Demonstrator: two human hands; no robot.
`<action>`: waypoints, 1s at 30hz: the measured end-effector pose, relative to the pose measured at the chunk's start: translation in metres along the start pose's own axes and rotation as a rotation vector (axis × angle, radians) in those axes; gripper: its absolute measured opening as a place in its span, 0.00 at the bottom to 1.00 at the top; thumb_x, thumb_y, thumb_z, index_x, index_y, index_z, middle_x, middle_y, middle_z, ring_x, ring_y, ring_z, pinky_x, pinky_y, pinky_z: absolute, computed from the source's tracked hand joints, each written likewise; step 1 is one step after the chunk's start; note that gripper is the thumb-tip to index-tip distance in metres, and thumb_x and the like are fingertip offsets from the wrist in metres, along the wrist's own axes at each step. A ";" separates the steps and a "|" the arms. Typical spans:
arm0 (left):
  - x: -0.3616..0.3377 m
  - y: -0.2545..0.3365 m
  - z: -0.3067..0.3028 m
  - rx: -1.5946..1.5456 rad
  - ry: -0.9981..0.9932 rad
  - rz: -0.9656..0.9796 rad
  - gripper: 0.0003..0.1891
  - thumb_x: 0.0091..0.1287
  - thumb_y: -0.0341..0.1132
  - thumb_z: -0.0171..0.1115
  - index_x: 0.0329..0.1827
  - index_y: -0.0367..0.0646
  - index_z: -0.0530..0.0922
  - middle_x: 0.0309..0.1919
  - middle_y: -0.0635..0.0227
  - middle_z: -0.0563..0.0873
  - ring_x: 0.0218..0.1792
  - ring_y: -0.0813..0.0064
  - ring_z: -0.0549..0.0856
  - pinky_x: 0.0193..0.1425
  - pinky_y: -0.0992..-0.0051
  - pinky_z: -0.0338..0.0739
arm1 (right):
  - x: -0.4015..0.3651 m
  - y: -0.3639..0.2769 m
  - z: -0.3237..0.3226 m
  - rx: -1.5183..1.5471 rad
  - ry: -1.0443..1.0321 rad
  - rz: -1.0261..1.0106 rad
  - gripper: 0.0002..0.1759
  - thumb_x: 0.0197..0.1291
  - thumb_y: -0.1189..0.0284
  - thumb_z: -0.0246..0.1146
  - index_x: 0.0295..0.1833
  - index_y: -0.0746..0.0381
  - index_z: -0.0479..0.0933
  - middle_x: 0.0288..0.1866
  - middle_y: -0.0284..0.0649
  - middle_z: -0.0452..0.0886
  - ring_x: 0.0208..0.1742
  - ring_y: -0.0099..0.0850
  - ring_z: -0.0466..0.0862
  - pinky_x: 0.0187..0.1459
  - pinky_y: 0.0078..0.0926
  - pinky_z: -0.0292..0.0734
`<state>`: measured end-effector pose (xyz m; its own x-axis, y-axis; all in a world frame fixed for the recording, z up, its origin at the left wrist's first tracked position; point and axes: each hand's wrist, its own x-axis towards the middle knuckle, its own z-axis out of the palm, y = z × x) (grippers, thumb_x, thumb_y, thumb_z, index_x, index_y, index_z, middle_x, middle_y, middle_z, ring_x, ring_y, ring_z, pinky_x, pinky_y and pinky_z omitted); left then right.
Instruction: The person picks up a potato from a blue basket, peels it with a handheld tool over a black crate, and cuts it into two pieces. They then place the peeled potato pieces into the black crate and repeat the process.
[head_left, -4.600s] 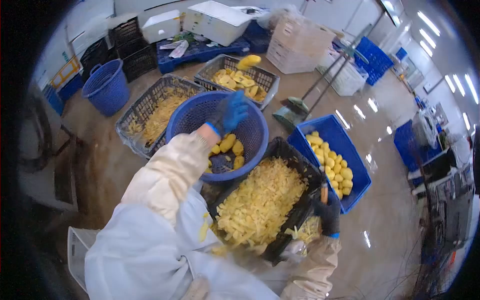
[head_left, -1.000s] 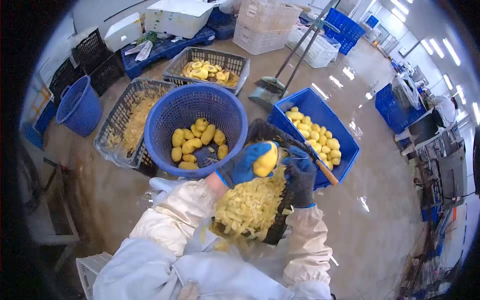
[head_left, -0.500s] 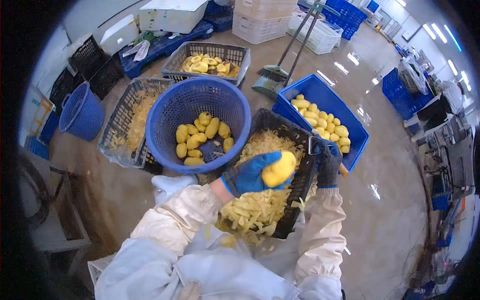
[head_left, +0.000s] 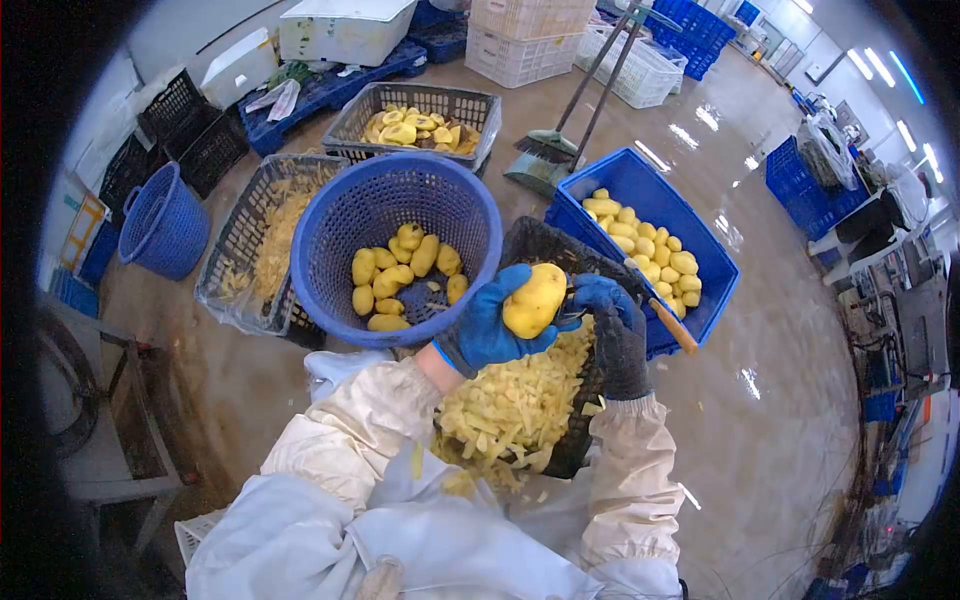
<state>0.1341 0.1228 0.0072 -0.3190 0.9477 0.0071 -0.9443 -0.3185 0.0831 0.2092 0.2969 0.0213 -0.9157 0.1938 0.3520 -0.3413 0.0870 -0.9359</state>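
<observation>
My left hand [head_left: 490,328], in a blue glove, grips a yellow potato [head_left: 534,299] above a black basket [head_left: 585,400] heaped with yellow peelings. My right hand [head_left: 615,330], in a dark glove with blue fingertips, holds a peeler with a wooden handle [head_left: 668,323], and its blade end meets the potato's right side. To the left stands a round blue basket [head_left: 400,205] with several peeled potatoes in its bottom. At the right, a blue crate [head_left: 655,200] holds more potatoes.
A grey basket of peelings [head_left: 250,240] and a grey basket of cut potato pieces [head_left: 420,120] sit on the wet floor beyond. A broom and dustpan [head_left: 545,160] lean nearby. A blue bucket [head_left: 160,220] stands at left; white and blue crates line the back.
My right hand came back in from the black basket's right rim and set the peeler against the potato. My left hand lifted the potato slightly and turned it.
</observation>
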 end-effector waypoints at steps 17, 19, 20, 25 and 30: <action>0.003 -0.002 -0.030 0.142 0.265 0.291 0.19 0.66 0.43 0.58 0.55 0.40 0.73 0.48 0.59 0.81 0.47 0.68 0.83 0.49 0.65 0.81 | -0.021 0.008 0.006 0.176 0.280 0.164 0.08 0.58 0.75 0.63 0.44 0.62 0.80 0.35 0.31 0.81 0.27 0.16 0.75 0.26 0.12 0.69; 0.005 0.000 -0.038 0.025 0.173 0.161 0.19 0.67 0.45 0.57 0.53 0.41 0.74 0.47 0.58 0.82 0.46 0.66 0.83 0.49 0.62 0.81 | -0.035 -0.014 0.039 -0.105 0.001 0.312 0.10 0.58 0.75 0.64 0.45 0.64 0.80 0.32 0.29 0.79 0.28 0.14 0.73 0.29 0.13 0.68; 0.009 -0.001 -0.055 0.015 0.149 0.055 0.19 0.67 0.45 0.57 0.54 0.42 0.74 0.47 0.57 0.82 0.45 0.65 0.83 0.47 0.62 0.81 | -0.035 -0.010 0.042 -0.080 -0.002 0.322 0.08 0.58 0.75 0.64 0.44 0.64 0.80 0.32 0.28 0.79 0.28 0.14 0.73 0.28 0.14 0.68; -0.002 -0.019 -0.036 0.159 0.283 0.008 0.20 0.67 0.46 0.58 0.56 0.44 0.74 0.47 0.58 0.82 0.44 0.61 0.83 0.44 0.62 0.81 | -0.008 0.055 -0.041 -0.237 0.260 -0.122 0.05 0.58 0.75 0.64 0.40 0.64 0.79 0.29 0.27 0.77 0.27 0.15 0.72 0.27 0.15 0.68; 0.002 -0.003 -0.028 -0.034 0.157 0.091 0.22 0.68 0.48 0.56 0.56 0.41 0.74 0.48 0.59 0.82 0.45 0.64 0.83 0.47 0.64 0.81 | -0.012 -0.002 0.006 0.169 0.300 0.282 0.04 0.58 0.75 0.64 0.38 0.63 0.78 0.28 0.29 0.76 0.25 0.16 0.72 0.24 0.15 0.67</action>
<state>0.1339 0.1246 -0.0208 -0.4099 0.9008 -0.1432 -0.9121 -0.4061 0.0559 0.2194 0.2885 0.0195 -0.8845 0.4640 0.0475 -0.1394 -0.1657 -0.9763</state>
